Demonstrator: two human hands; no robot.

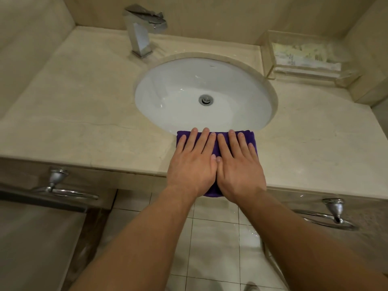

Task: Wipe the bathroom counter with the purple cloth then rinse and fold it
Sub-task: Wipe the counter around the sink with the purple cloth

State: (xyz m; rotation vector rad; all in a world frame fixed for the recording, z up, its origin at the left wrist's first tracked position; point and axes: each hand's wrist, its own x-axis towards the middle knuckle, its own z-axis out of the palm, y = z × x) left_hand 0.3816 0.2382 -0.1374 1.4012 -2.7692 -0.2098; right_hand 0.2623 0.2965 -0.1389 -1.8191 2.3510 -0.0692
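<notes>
The purple cloth [248,138] lies folded on the beige marble counter [84,114], on the narrow strip between the sink's near rim and the counter's front edge. Its near end hangs slightly over that edge. My left hand [192,162] presses flat on the cloth's left half, fingers straight. My right hand [237,164] lies flat on the right half, side by side with the left, thumbs touching. Most of the cloth is hidden under both hands.
The white oval sink [168,97] with its drain [206,99] sits just beyond the cloth. A chrome faucet [140,34] stands at the back left. A clear amenity tray [304,59] sits at the back right. Chrome towel rings [60,185] [333,215] hang below the counter.
</notes>
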